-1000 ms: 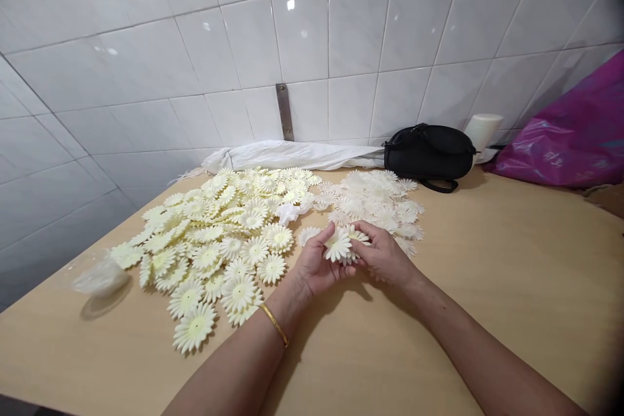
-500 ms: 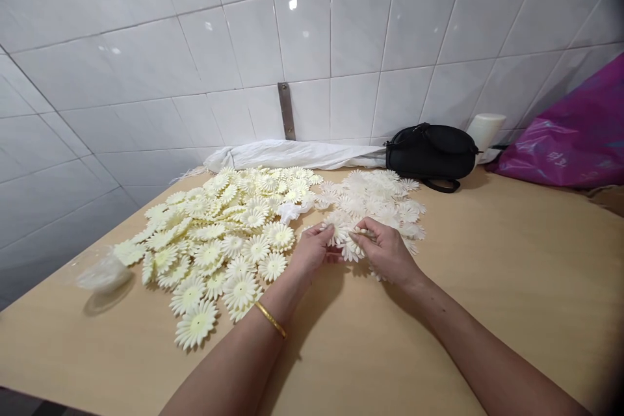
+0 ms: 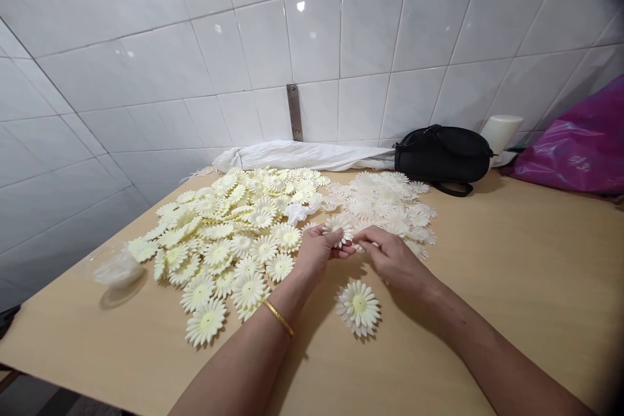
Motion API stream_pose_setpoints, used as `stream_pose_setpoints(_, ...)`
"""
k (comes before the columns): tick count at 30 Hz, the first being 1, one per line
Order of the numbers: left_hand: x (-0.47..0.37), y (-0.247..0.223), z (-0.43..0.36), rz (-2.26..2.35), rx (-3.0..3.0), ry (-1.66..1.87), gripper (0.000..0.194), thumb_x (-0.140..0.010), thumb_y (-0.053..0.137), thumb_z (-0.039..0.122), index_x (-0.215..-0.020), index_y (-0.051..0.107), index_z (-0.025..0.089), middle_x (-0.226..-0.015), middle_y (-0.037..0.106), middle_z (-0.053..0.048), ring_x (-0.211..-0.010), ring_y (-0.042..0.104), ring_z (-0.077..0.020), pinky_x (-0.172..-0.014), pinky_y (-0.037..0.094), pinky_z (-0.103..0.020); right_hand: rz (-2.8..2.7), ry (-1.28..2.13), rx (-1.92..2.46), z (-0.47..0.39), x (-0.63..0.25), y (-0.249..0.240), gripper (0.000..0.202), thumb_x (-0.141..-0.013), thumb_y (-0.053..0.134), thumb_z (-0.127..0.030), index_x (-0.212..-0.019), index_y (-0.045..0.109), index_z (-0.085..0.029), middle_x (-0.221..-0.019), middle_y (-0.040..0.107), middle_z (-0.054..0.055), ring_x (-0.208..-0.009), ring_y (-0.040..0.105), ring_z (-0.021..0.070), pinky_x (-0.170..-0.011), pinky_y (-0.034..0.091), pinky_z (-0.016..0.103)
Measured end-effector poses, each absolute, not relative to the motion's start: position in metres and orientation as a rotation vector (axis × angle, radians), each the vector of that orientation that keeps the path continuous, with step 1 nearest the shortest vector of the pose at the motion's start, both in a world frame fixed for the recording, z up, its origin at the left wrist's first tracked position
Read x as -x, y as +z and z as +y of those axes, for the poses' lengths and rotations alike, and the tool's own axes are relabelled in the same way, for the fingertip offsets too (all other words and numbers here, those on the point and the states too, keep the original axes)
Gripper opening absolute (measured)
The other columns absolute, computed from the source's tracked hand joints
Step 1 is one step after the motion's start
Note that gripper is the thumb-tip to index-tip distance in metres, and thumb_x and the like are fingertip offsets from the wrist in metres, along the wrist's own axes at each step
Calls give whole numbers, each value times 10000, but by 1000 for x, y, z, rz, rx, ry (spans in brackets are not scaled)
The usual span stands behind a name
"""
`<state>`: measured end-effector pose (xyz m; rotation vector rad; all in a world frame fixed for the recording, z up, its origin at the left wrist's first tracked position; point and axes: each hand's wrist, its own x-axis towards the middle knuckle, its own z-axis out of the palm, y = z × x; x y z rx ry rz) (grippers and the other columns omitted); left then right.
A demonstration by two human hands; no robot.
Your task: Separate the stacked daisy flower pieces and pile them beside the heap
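My left hand (image 3: pixel 319 250), with a gold bangle on its wrist, holds a pale flower piece (image 3: pixel 338 231) between thumb and fingers. Close to its right edge, my right hand (image 3: pixel 385 252) is pinched; whatever is between its fingertips is too small to make out. A cream flower lying over a whiter one (image 3: pixel 361 307) rests on the table below my hands. Many pale yellow flowers (image 3: pixel 219 250) are heaped to the left, and thin white flowers (image 3: pixel 385 198) lie in a pile behind my right hand.
Along the tiled wall lie a white cloth (image 3: pixel 302 155) and a black case (image 3: pixel 443 155). A white cylinder (image 3: pixel 502 136) and a purple bag (image 3: pixel 580 143) are at the back right. A clear plastic bag (image 3: pixel 118 270) sits on the table (image 3: pixel 526 286) at left.
The layered flower below my hands now shows in full on the table. My right hand has moved slightly off the flower in my left hand. The view has shifted a little left.
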<state>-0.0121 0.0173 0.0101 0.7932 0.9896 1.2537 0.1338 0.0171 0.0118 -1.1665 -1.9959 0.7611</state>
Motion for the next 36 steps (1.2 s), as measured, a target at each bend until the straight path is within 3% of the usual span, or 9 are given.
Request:
stream_pose_setpoints(6,7,9,10,944,-899,1134,192,-647,665,242,-703,569,86,-524,595,-51,-449,587,-125,-426,438,-180,-1642,1059,1148,27,-138,12,297,-794,443,-421,-844,595,-172,-789,610,44,-792,552,177,-645,416,279)
stream_pose_setpoints(14,0,12,2,977,-1007,1113,287,-614,664,383,-664,554,122,-443,527,7,-347,505,-100,-351,367,-186,-1649,1445,774,11,-128,22,351,-772,462,-493,-637,539,-178,-550,544,-10,-525,532,134,-596,427,290)
stream_pose_setpoints(21,0,15,2,1115,-1065,1192,322,-648,616,427,-546,527,134,-359,448,30,-275,371,-61,-291,264,-181,-1611,1428,785,11,-126,22,305,-750,519,-439,-615,563,-169,-586,578,5,-593,532,131,-651,396,277)
stream_pose_setpoints(26,-2,11,3,1131,-1038,1151,406,-671,566,500,-485,497,146,-319,410,35,-253,329,-57,-290,241,-192,-1480,1451,834,16,-126,12,255,-696,598,-414,-650,566,-165,-606,536,-18,-577,482,105,-598,379,244)
stream_pose_setpoints(30,-5,8,2,1101,-1043,1103,515,-698,460,596,-445,461,147,-326,417,19,-255,343,-59,-302,259,-197,-1393,1387,929,23,-128,4,293,-708,581,-437,-619,540,-162,-563,490,-25,-536,435,91,-550,357,232)
stream_pose_setpoints(36,-2,2,7,1051,-1019,1149,442,-691,495,571,-586,512,141,-406,485,15,-318,435,-81,-342,296,-192,-1411,1268,961,27,-134,5,307,-723,557,-439,-593,509,-165,-565,496,-19,-569,461,109,-584,367,244)
